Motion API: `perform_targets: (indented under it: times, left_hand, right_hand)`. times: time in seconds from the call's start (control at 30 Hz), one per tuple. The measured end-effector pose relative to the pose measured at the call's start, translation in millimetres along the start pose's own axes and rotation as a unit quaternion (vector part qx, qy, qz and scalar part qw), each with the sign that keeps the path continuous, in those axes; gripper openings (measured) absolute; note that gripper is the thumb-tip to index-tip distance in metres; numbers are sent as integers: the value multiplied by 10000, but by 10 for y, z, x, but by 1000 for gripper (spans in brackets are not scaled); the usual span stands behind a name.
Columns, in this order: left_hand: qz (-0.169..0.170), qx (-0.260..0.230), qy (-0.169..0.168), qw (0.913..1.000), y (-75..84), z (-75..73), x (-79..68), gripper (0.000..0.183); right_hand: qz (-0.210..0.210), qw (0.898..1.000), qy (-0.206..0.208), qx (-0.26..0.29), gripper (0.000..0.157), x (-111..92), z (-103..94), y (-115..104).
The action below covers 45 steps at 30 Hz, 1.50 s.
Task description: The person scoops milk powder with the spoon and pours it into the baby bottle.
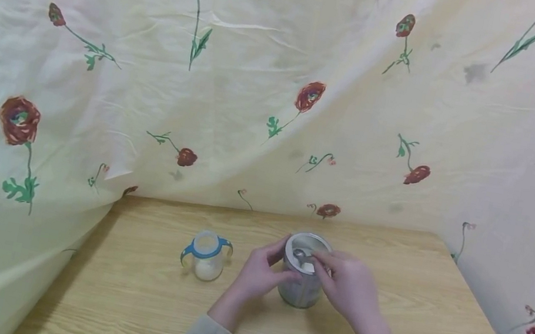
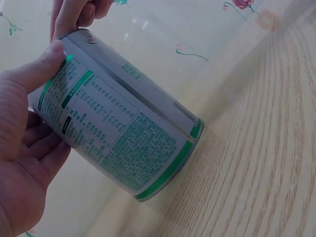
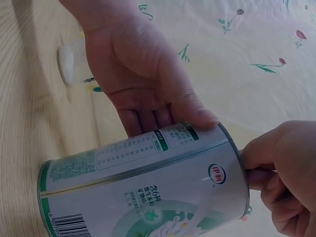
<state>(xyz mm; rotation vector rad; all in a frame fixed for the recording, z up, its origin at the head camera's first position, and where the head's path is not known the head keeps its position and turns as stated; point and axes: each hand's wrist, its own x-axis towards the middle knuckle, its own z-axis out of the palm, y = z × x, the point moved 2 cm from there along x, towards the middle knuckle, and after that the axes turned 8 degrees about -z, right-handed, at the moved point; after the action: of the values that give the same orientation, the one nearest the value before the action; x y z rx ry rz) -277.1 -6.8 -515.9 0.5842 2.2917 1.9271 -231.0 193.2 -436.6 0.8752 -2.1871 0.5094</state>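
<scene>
At the left, the bottle (image 1: 208, 269) stands upright on the table (image 1: 133, 287), apart from both hands; it looks like light, clear plastic, likely easy to tip, and its blue side handles offer the surest hold; next comes the left hand (image 1: 256, 272), reaching forward, its thumb on the near side of the can (image 1: 299, 294) and its fingers bent round the left and far side, near the top; the can stands upright on the table, between the hands; it is probably stiff metal, its smooth printed wall a little slippery, its weight hard to judge, so a broad grip below the rim should suit; in its mouth shows the scoop (image 1: 300, 254), seemingly small, light and rigid, best taken by its handle; the right hand (image 1: 354, 287), angled in from the right, appears to pinch that handle between thumb and forefinger, the other fingers curled in.
</scene>
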Motion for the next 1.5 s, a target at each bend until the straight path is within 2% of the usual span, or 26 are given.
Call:
perform_targets:
  times: [0.13,0.3,0.5,0.57,0.67,0.83,0.97,1.03,1.1,1.27,1.5]
  left_hand:
    - [-60,-84,2,9999,11,-12,-12,82]
    - [-34,-91,-54,9999,30,-16,-7,78]
    - [-141,-70,-84,9998,42,-17,-4,77]
    - [-159,-49,-82,9998,40,-17,-3,76]
    - [-198,-29,-73,9998,35,-16,-1,76]
    - [-314,-30,-77,9995,23,-16,0,79]
    - [-321,-85,-149,9993,11,-6,5,82]
    - [-326,-86,-161,9993,8,0,5,84]
    - [-326,-44,-139,9994,10,3,3,88]
    - [-272,107,17,9996,33,25,5,95]
    - [-326,-90,73,9994,45,38,5,90]
  right_hand:
    - [316,9986,-41,430,14,-5,8,-5]
    - [797,9920,-79,975,11,-25,18,17]
    - [1588,9756,-137,1513,8,-41,-7,54]
    - [1921,9662,-174,1711,9,-44,-24,65]
    - [2487,9470,-299,2011,13,-50,-49,93]
    - [3489,9014,-464,2520,25,-107,-64,211]
    - [3960,8749,-412,2756,33,-181,-104,310]
    - [4095,8676,-331,2800,37,-215,-138,338]
    - [4182,8638,-247,2800,40,-247,-177,355]
    - [4276,8652,-52,2617,44,-357,-242,376]
    - [4224,8624,-15,2789,45,-465,-256,419]
